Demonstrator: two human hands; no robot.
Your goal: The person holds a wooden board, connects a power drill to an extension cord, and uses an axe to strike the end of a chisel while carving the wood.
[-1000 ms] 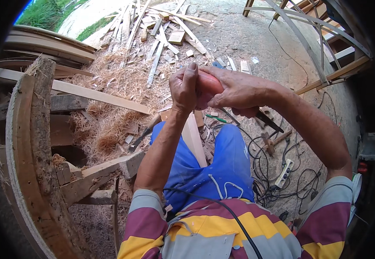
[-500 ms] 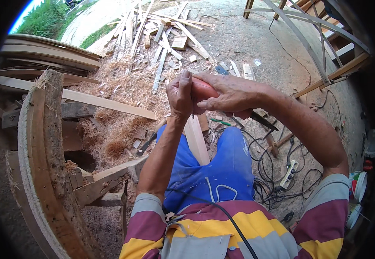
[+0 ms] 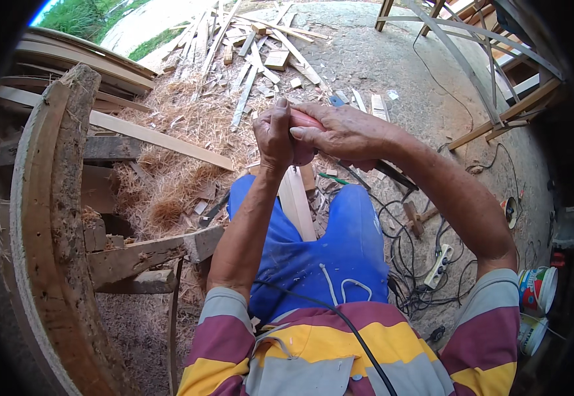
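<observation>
Clearly, both grips, left hand (image 3: 275, 138) and right hand (image 3: 351, 133), were clasped round the red tool (image 3: 305, 119), which sat between them over the far end of the board (image 3: 297, 208), whose long axis ran back between the legs (image 3: 356, 231); any contact was hidden

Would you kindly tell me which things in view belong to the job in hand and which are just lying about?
Seemingly in the job:
red tool, held by the left hand and right hand
pale board below it

Seemingly lying about:
wood offcuts
wood shavings
buckets
</observation>
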